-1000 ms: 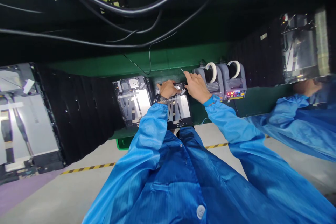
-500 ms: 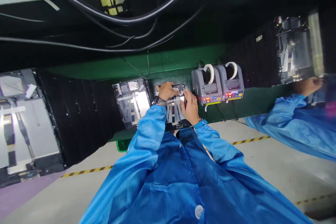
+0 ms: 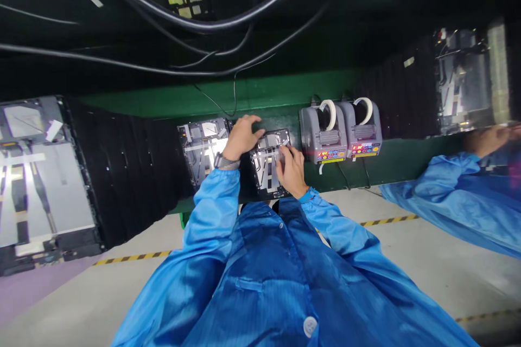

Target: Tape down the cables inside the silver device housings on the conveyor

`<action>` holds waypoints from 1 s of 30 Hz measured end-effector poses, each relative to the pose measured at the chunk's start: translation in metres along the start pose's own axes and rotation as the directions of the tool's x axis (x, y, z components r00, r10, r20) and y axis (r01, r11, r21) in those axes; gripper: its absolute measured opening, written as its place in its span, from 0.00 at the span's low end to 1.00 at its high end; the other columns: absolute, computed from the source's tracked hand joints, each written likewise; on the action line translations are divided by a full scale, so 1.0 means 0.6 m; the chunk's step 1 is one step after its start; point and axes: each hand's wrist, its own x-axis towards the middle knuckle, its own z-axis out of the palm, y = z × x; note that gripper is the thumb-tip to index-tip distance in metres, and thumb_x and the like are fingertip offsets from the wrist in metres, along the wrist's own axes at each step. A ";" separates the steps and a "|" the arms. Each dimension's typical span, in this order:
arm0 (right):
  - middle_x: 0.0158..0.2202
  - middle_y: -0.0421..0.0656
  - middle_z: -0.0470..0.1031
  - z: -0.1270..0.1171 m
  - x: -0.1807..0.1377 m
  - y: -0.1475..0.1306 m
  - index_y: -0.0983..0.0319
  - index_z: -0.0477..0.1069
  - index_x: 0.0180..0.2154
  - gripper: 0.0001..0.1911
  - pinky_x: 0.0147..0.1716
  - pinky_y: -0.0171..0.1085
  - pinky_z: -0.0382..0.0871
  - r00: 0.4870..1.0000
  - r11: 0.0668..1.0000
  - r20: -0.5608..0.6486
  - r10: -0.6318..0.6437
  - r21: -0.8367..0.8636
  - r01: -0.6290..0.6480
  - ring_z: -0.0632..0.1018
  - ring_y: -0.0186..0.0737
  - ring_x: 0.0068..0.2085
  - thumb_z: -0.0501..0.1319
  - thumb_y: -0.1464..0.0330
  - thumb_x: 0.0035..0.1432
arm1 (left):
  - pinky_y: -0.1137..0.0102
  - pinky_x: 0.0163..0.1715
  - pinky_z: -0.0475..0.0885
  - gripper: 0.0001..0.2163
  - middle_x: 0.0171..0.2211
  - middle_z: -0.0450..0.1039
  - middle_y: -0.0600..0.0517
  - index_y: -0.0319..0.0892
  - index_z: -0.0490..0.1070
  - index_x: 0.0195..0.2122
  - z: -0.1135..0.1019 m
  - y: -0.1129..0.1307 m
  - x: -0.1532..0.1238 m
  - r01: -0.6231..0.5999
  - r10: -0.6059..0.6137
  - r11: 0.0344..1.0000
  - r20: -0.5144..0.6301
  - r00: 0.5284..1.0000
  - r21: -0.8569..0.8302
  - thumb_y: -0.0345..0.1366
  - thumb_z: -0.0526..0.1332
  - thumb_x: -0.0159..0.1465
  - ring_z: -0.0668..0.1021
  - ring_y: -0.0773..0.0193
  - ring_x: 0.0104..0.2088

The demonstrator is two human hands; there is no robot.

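Observation:
A flat tablet-like device [image 3: 266,168] with its inner parts bared lies before me on the green bench, with silver panels, dark ribbon strips and white tape across it. My right hand [image 3: 292,169] rests over its right edge, fingers slightly bent and apart, the fingertips by a small whitish tape strip [image 3: 285,142] near the upper right corner. Whether they touch the strip is hard to see. My left hand [image 3: 243,135], wearing a watch [image 3: 226,162], is raised with fingers stretched and thumb apart. It hovers between that device and a similar device [image 3: 201,146] to the left.
Two grey tape dispensers [image 3: 324,135] with lit red displays stand right of the device. Black ribbed belt [image 3: 134,168] runs left to another opened device [image 3: 61,190]. Black cables [image 3: 203,26] hang overhead. At right, a co-worker's blue sleeve [image 3: 443,179] reaches toward a further device [image 3: 462,87].
My left hand has lifted off the device and moved left and up, its fingers spreading. My right hand stays at the device's right edge. The co-worker's hand has shifted slightly.

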 end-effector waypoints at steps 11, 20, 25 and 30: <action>0.44 0.50 0.77 0.056 0.091 -0.025 0.60 0.61 0.68 0.28 0.54 0.53 0.67 0.984 0.973 0.097 -0.151 0.191 0.130 0.75 0.54 0.50 0.51 0.74 0.68 | 0.50 0.73 0.58 0.31 0.74 0.51 0.35 0.40 0.51 0.74 0.173 -0.007 -0.254 0.075 -0.170 0.956 -0.327 0.930 -0.283 0.37 0.55 0.71 0.57 0.47 0.75; 0.42 0.44 0.78 0.070 0.127 -0.034 0.59 0.62 0.66 0.31 0.57 0.50 0.65 0.994 0.946 0.067 -0.090 0.319 0.064 0.76 0.49 0.49 0.55 0.76 0.62 | 0.49 0.72 0.57 0.32 0.76 0.46 0.38 0.41 0.47 0.76 0.205 -0.019 -0.208 0.119 -0.199 0.959 -0.312 0.929 -0.258 0.38 0.52 0.72 0.55 0.47 0.75; 0.41 0.45 0.78 0.077 0.142 -0.038 0.59 0.65 0.65 0.30 0.56 0.48 0.67 0.990 0.944 0.076 -0.118 0.318 0.088 0.75 0.48 0.49 0.54 0.77 0.62 | 0.48 0.70 0.60 0.32 0.76 0.48 0.39 0.41 0.48 0.76 0.201 -0.013 -0.212 0.157 -0.208 0.970 -0.299 0.931 -0.183 0.38 0.51 0.72 0.59 0.44 0.74; 0.43 0.46 0.77 0.076 0.148 -0.037 0.57 0.66 0.65 0.30 0.55 0.49 0.69 0.980 0.956 0.111 -0.165 0.262 0.132 0.74 0.49 0.49 0.53 0.77 0.62 | 0.47 0.68 0.63 0.32 0.76 0.48 0.39 0.41 0.47 0.77 0.197 -0.006 -0.211 0.195 -0.229 0.971 -0.290 0.929 -0.142 0.40 0.51 0.73 0.62 0.41 0.72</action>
